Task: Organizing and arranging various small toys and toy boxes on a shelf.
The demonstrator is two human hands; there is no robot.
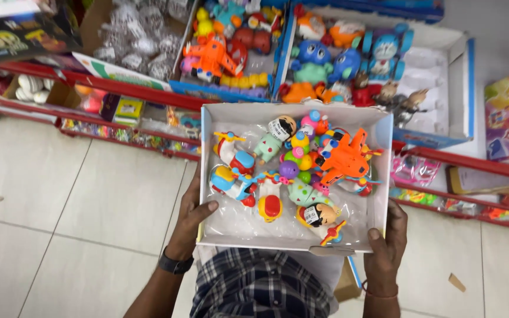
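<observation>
I hold a shallow white cardboard box [231, 112] in front of my chest, lined with clear plastic. Inside lie several small plastic toys: an orange airplane [346, 158], a figure with a black-and-white head [275, 136], a red and yellow toy [270, 206] and coloured balls [296, 162]. My left hand [191, 221] grips the box's left side, thumb over the rim. My right hand [387, 244] grips the right near corner, thumb on the edge.
Red shelf rails [125, 88] run across the view with open boxes of toys: orange planes [213, 56], blue figures [325, 62], a half-bare white tray [437, 70]. Pale floor tiles [60, 206] lie to the left. A black band sits on my left wrist [175, 264].
</observation>
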